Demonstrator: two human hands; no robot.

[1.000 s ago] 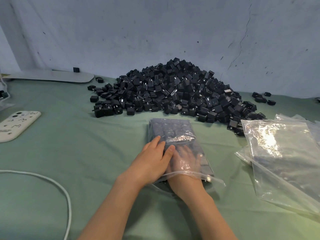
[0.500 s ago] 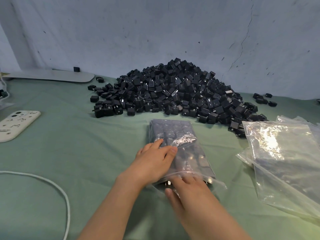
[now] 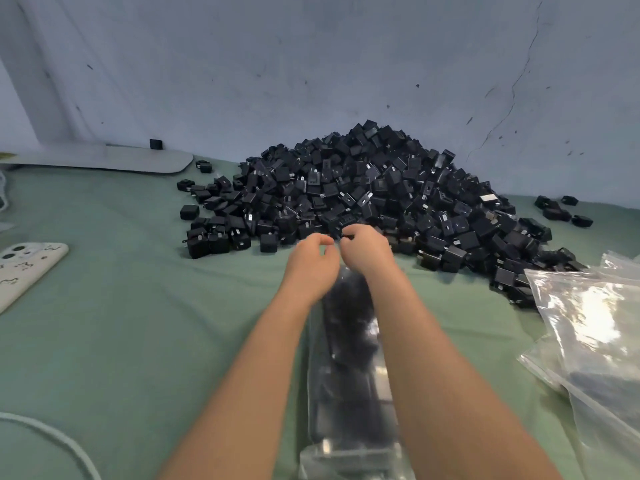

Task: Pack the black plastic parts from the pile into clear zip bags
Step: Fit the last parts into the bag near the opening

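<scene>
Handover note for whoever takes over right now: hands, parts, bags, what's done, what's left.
Left hand: fingers curled, pinching the top edge of the filled bag.
Right hand: fingers curled, pinching the same edge beside the left.
The filled bag runs between the forearms, blurred, with black parts inside. I cannot tell whether the zip is closed.
The pile lies against the wall just beyond the hands and is large.
The empty zip bags are stacked on the right.
Done: one bag loaded.
Left: check the seal, set the bag aside, take an empty one, go on packing the pile.
</scene>
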